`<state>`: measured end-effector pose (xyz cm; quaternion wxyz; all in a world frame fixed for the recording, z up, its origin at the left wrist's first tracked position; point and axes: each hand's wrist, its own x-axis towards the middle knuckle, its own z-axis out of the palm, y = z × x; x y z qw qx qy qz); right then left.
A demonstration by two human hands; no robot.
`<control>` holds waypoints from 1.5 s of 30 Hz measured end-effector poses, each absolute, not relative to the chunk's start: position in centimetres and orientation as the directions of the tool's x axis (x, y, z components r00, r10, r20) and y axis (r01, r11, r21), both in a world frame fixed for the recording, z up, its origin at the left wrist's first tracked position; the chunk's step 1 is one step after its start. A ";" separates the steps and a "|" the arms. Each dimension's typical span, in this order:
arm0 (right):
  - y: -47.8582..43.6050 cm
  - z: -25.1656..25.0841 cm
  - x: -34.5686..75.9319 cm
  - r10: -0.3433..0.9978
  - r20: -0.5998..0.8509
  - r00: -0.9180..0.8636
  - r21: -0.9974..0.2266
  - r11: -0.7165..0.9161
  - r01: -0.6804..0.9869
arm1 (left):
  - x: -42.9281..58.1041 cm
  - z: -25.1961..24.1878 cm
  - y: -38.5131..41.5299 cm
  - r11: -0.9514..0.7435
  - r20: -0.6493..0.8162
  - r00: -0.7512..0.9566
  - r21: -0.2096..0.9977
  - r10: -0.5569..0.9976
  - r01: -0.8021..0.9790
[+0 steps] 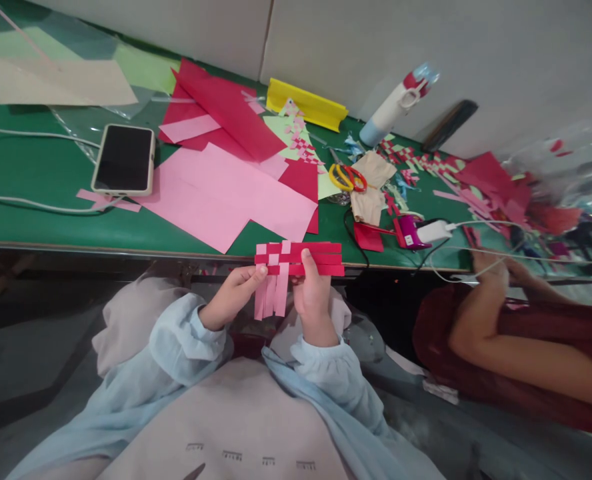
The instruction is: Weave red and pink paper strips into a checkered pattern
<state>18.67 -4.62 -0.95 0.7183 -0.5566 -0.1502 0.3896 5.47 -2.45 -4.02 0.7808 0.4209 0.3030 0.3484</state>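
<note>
A woven piece of red and pink paper strips is held just off the front edge of the green table. Its red strips run sideways and its pink strips hang down, crossing in a checked pattern at the left end. My left hand pinches the lower left part, thumb on top. On the red strips to the right lies the thumb of my right hand, with the fingers tucked behind and partly hidden. Pink paper sheets lie on the table just beyond.
A phone with a cable lies at the left. Farther back are red paper, a yellow holder, scissors and a white bottle. At the right, a co-worker's arm reaches to the table edge.
</note>
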 end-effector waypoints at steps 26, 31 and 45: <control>-5.8 -2.7 17.7 0.885 -0.044 0.463 -0.995 0.005 -0.105 | 6.1 -2.5 -1.5 0.467 -0.384 0.268 0.768 0.884 -0.439; -5.9 -2.4 17.2 0.885 -0.115 0.450 -0.974 -0.011 -0.227 | 5.9 -2.6 -1.6 0.460 -0.369 0.280 0.778 0.886 -0.428; -5.4 -1.8 17.9 0.828 -0.244 0.505 -0.949 -0.097 -0.301 | 5.4 -3.0 -1.3 0.186 -0.097 0.255 0.916 0.962 -0.354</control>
